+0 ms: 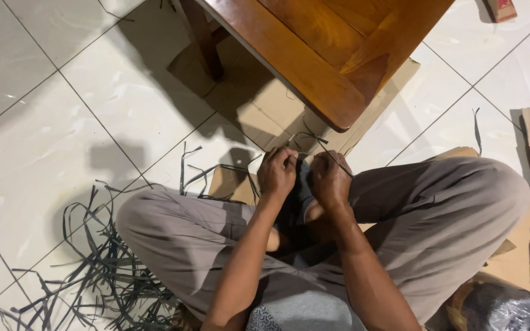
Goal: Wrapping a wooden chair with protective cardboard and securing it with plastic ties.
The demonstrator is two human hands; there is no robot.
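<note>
Hands are held close together just above the crossed legs, and a thin dark strip is being worked between them. The left hand is curled into a loose fist, fingers pressed together around what seems to be the strip's near end; the view is too small and dim for that grip to be made out with certainty. The right hand is likewise closed, with the strip pinched at the fingertips and seen slanting up from it toward the corner of the wooden table.

The step in hand is judged to be a bending or twisting of the strip, held taut between both fists. A steady pinch on each side would be called for next, with tension kept even so that the narrow band does not slip.

The strip looks flat, narrow and dark grey, stiff enough to hold a curl. A loose heap of similar strips is spread over the white tiled floor beside the left knee, and flattened cardboard lies under the table.
</note>
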